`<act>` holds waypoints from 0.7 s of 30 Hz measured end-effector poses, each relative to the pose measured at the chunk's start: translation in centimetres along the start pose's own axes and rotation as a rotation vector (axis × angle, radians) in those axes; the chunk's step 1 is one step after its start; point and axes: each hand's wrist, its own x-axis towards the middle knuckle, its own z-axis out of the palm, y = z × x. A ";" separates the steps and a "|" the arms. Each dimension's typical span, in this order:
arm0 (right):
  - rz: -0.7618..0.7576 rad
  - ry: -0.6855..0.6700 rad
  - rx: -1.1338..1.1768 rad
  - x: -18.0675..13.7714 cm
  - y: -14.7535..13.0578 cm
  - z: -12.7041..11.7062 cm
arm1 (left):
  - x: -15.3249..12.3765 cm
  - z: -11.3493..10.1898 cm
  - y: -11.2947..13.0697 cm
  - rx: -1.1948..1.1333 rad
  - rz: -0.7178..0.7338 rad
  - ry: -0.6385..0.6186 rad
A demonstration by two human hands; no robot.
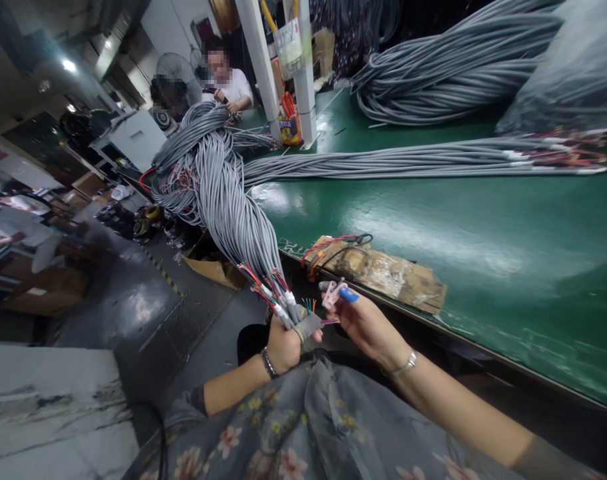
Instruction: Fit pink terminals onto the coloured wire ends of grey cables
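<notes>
My left hand (286,343) is closed round the end of a thick bundle of grey cables (233,207), its fingers taped in grey. Coloured wire ends (308,307) stick out just past that grip. My right hand (366,323) is pinched, with taped fingertips and a blue nail, on a small pinkish tool or part (332,293) right beside those wire ends. The bundle runs up and away to the left over the edge of the green table (433,220).
A worn cardboard-wrapped block (383,270) with red and black wires lies on the table edge by my right hand. More grey cable bundles (453,60) lie across the table. Another person (228,83) sits at the far end. Boxes (216,270) and clutter cover the floor to the left.
</notes>
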 end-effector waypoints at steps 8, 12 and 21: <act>0.044 -0.005 0.058 0.2 0.3 -0.4 | 0.5 0.0 -1.6 0.033 0.033 0.080; 0.027 -0.015 0.056 0.3 0.4 -0.2 | 0.5 0.0 -1.7 0.094 0.001 0.053; 0.210 -0.125 0.003 -0.5 0.2 -1.0 | 0.1 -0.2 -0.6 0.069 -0.016 0.010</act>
